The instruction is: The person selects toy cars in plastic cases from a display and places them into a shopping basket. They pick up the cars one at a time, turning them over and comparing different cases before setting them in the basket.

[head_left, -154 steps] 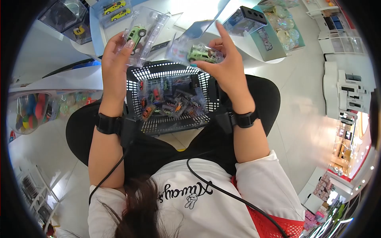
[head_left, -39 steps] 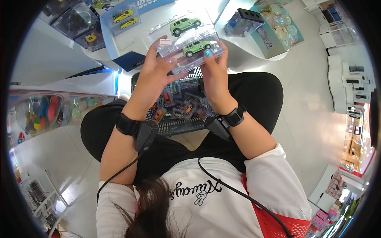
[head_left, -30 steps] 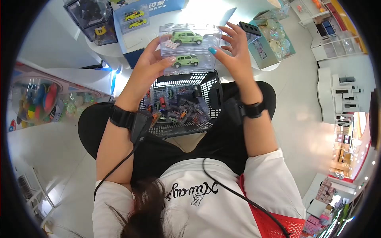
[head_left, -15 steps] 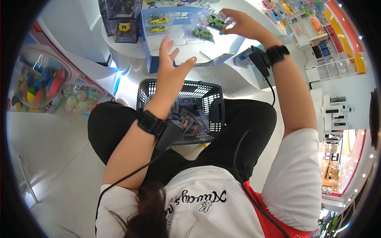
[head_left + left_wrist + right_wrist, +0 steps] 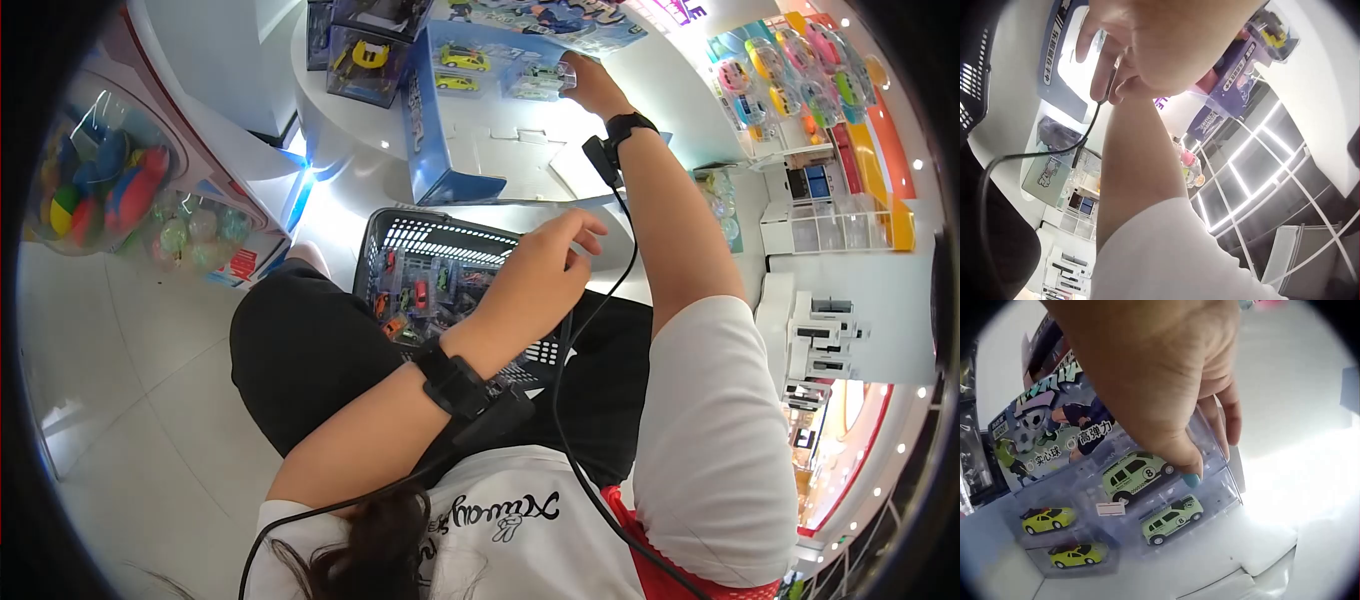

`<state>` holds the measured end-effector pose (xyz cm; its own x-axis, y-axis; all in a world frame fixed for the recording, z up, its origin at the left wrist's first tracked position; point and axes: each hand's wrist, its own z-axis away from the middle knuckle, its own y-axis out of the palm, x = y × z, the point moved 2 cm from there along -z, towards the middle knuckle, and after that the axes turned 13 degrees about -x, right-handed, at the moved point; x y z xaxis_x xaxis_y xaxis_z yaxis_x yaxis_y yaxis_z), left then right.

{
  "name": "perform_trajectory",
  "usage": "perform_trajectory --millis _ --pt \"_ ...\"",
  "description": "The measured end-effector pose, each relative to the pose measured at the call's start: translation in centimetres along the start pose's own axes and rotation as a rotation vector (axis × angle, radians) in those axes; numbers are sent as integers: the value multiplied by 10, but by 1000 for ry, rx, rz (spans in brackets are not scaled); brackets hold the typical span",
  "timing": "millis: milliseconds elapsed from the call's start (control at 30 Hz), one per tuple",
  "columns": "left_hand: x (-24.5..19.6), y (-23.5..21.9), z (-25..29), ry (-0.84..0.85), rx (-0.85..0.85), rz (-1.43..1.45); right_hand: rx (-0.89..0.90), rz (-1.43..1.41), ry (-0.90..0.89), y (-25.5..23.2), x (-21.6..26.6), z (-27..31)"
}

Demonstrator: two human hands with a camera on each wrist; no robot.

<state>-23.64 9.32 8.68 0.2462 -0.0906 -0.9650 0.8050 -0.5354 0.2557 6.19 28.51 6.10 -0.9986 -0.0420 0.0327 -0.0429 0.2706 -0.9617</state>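
Note:
My right hand point(image 5: 598, 88) reaches into a blue open-fronted display box point(image 5: 455, 188). In the right wrist view, its thumb and fingers grip two stacked clear plastic cases by their end, each holding a green toy car point(image 5: 1171, 520) marked 8. These cases stand just right of two cased yellow toy cars point(image 5: 1079, 555), against the box's printed back panel. My left hand point(image 5: 548, 262) hovers over the right side of a black basket point(image 5: 367, 252), its fingers loosely bent with nothing in them. The basket holds several small cased toy cars point(image 5: 420, 292).
Dark display cases, one with a yellow car point(image 5: 371, 54), stand left of the blue box on the white table point(image 5: 350, 130). A black cable point(image 5: 600, 310) hangs from the right wrist. Left of the legs is a clear container of colourful balls point(image 5: 105, 195).
My hands held the green-car cases above the basket; then the left hand let go. The right hand carried them forward into the blue box, while the left drew back over the basket.

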Motion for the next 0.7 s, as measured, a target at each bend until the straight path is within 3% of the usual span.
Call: perform_trajectory --millis 67,267,367,400,500,633,700 --pt "0 1 0 -7 -8 14 -3 -43 78 10 4 -3" --pt "-4 6 0 -35 10 6 -106 -146 4 23 7 -13" --pt "0 10 -1 -24 7 2 -58 -192 198 16 11 -12" --pt "1 11 -1 -21 6 0 -59 -277 355 13 11 -10" --pt "3 12 0 -26 4 6 319 -114 631 -6 17 -9" --pt "6 16 6 -21 24 26 827 121 406 -18 35 9" --pt "7 17 9 -45 58 -10 843 -133 289 -17 56 17"
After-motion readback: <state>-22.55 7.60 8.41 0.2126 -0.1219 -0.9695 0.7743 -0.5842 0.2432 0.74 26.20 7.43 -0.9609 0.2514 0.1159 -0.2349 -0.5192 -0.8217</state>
